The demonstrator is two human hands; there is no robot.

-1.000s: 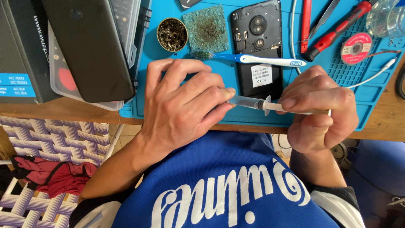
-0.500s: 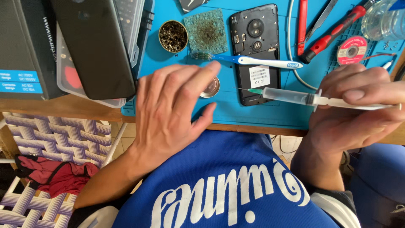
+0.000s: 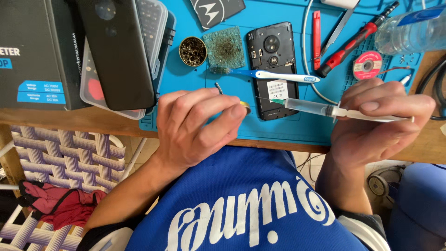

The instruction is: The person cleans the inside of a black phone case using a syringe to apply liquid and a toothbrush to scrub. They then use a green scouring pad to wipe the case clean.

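Hands work just below the opened black phone (image 3: 272,69), which lies back-up on the blue mat (image 3: 297,130) covering the surface. Right hand (image 3: 376,121) is closed around a syringe (image 3: 325,110), its green-hubbed needle pointing left toward the phone's lower edge. Left hand (image 3: 195,125) curls its fingers about a small round brass-coloured tin (image 3: 245,108), just left of the phone's bottom corner. White-and-blue toothbrush (image 3: 274,75) lies across the phone's middle.

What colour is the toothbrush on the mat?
The toothbrush is white with a blue neck, seen in the head view.
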